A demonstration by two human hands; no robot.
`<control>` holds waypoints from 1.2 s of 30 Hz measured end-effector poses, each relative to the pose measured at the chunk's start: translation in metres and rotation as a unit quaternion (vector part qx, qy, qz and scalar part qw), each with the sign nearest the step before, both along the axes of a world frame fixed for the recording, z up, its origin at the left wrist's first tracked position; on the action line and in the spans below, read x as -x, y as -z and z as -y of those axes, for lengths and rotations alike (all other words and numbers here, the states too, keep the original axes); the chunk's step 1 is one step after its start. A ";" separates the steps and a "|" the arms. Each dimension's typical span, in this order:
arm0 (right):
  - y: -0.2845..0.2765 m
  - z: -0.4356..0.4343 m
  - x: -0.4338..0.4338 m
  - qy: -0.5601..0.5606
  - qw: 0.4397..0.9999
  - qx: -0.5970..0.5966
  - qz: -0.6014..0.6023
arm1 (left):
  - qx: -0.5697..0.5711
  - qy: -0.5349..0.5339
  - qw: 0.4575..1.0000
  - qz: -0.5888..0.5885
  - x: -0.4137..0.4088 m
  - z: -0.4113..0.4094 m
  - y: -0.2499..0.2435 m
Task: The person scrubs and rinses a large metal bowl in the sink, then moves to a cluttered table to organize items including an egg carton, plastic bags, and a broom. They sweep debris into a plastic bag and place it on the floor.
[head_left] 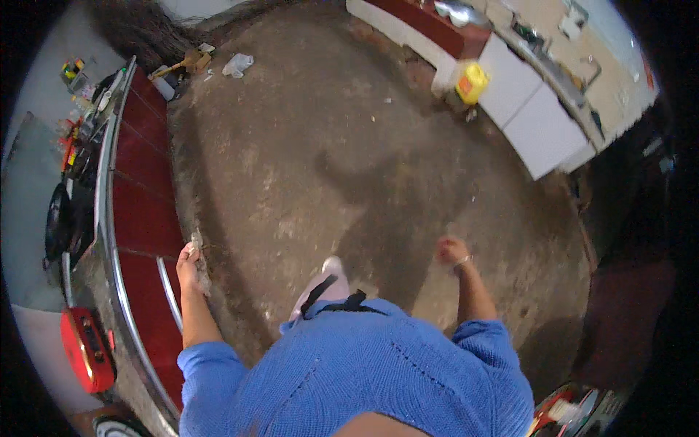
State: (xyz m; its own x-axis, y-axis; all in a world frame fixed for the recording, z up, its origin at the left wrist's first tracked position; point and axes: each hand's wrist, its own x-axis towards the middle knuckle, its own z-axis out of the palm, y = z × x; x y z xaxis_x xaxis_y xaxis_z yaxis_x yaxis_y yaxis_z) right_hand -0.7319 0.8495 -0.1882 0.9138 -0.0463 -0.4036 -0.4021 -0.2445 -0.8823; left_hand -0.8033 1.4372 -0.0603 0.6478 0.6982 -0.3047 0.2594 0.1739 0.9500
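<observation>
On the left, my left hand (188, 266) grips a crumpled, pale, rag-like piece (202, 273), which hangs along its inner side. The hand is beside the dark red cabinet doors (144, 210). Out to the right, over the concrete floor (284, 136), is my right hand (453, 251), with a thin bracelet at the wrist. Its fingers look curled, but motion blur hides whether anything is in them. Between the hands, one pale shoe (332, 266) shows below my blue knit top.
A counter on the left carries a black pan (57, 221) and a red appliance (87, 349). A yellow jug (472, 83) stands by white cabinets (510, 82) at the right. A plastic bag (238, 65) and a broom (185, 61) are near the brushwood pile (144, 33).
</observation>
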 end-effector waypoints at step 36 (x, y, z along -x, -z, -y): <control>-0.050 -0.342 -0.925 0.221 0.928 0.123 -0.273 | 0.117 -0.116 0.985 0.055 -0.753 -0.417 0.027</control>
State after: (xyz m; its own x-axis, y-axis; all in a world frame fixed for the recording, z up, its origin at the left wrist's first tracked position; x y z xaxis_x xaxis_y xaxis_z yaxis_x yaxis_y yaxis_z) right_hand 0.1927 1.1911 -0.1378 0.4450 -0.5209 -0.7285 -0.8823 -0.1159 -0.4561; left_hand -0.0504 1.8542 -0.0868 0.5167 0.7513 -0.4106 0.0837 0.4330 0.8975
